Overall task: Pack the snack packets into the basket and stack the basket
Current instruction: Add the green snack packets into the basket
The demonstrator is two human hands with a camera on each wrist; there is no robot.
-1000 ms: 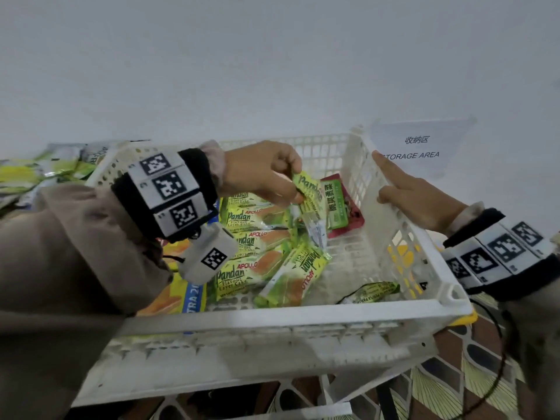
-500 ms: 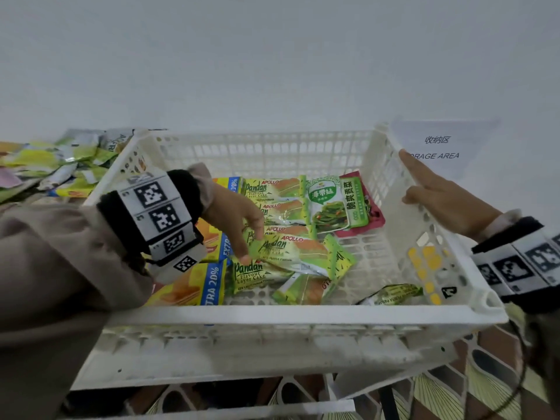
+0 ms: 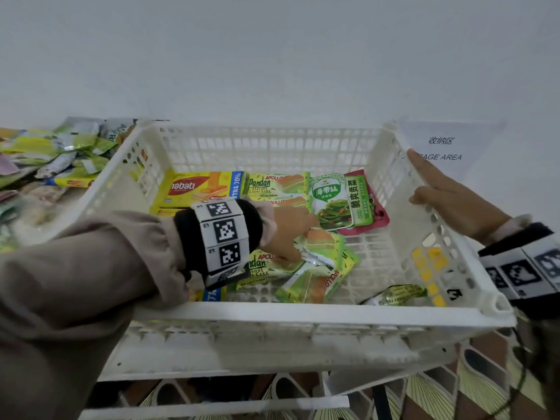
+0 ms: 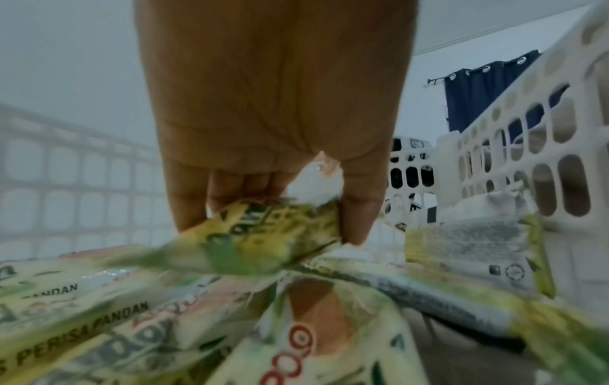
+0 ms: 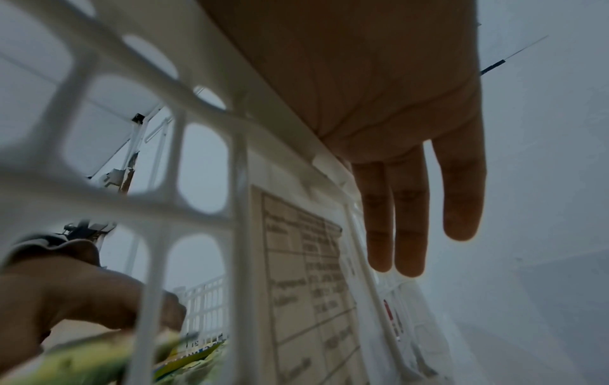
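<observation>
A white slatted basket (image 3: 303, 313) holds several snack packets: a yellow Nabati wafer pack (image 3: 200, 189), Pandan cake packets (image 3: 275, 183), and a green seaweed packet (image 3: 331, 201) lying on a red one (image 3: 375, 213). My left hand (image 3: 291, 234) reaches down into the basket. In the left wrist view its fingers and thumb (image 4: 273, 208) pinch a green-yellow Pandan packet (image 4: 263, 247) that lies on the others. My right hand (image 3: 448, 201) rests on the basket's right rim with straight fingers (image 5: 408, 221) and holds nothing.
A loose pile of snack packets (image 3: 60, 156) lies on the table to the left of the basket. A paper "storage area" sign (image 3: 445, 147) lies behind the right rim. Another white basket (image 3: 242, 353) sits underneath. One Pandan packet (image 3: 397, 294) lies in the front right corner.
My left hand let go of the green seaweed packet at the back right, dropped to the Pandan packets in the middle and now pinches one. The right hand stayed on the rim.
</observation>
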